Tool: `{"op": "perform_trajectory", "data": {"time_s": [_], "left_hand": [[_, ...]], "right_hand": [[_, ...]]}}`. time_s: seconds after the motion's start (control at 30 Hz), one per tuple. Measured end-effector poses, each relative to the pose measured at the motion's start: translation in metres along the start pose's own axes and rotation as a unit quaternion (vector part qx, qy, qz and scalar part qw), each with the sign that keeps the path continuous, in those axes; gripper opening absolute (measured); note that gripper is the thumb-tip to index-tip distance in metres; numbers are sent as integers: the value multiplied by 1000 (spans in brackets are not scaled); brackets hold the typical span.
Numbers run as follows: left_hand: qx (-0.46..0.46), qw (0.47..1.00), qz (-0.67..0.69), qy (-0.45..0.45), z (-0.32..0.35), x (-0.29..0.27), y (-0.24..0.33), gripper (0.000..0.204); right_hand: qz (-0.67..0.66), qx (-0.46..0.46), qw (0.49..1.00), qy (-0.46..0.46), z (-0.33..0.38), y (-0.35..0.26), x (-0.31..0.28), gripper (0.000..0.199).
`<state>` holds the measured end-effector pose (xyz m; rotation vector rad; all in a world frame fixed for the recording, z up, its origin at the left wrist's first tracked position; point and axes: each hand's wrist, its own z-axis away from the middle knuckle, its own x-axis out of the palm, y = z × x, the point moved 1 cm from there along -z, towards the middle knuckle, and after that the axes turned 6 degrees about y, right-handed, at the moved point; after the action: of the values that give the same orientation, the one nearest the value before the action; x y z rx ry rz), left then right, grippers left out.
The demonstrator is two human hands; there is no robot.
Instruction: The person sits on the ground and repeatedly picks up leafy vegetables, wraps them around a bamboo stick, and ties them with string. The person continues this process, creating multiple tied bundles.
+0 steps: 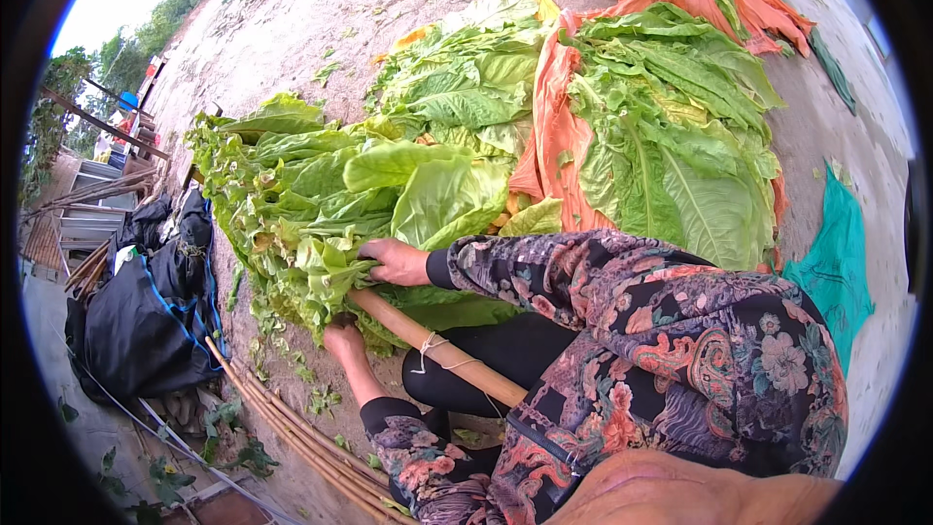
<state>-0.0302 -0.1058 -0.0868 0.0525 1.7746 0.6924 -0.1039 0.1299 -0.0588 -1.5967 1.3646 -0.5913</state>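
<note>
Around the far end of the smooth, pale-brown wooden pole (pixel 432 342) lies a heap of broad green leaves (pixel 335 180). On one side of that end, the right hand (pixel 397 262) curls partly against them; on the other, the left hand (pixel 346 341) reaches beneath their edges. I cannot tell what either grips.

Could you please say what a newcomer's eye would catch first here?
Probably the broad green leaves heaped across the middle, with crumpled orange sheeting between two piles. Next, the dark floral-patterned top at lower right, then the bulky, blue-edged black bundle at left.
</note>
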Motion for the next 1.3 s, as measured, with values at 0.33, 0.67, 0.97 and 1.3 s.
{"op": "perform_trajectory", "data": {"time_s": [0.33,0.67,0.97,1.3], "left_hand": [[-246,896,362,-80,88,-58,8,19],[88,968,236,21,112,-25,166,18],[120,983,140,10,116,-30,173,18],[115,980,161,13,118,-36,168,16]], "right_hand": [[403,85,911,-2,155,90,-159,65],[738,378,553,78,281,184,-367,45],[697,257,613,268,276,116,-364,38],[700,344,588,212,245,83,-408,59]]}}
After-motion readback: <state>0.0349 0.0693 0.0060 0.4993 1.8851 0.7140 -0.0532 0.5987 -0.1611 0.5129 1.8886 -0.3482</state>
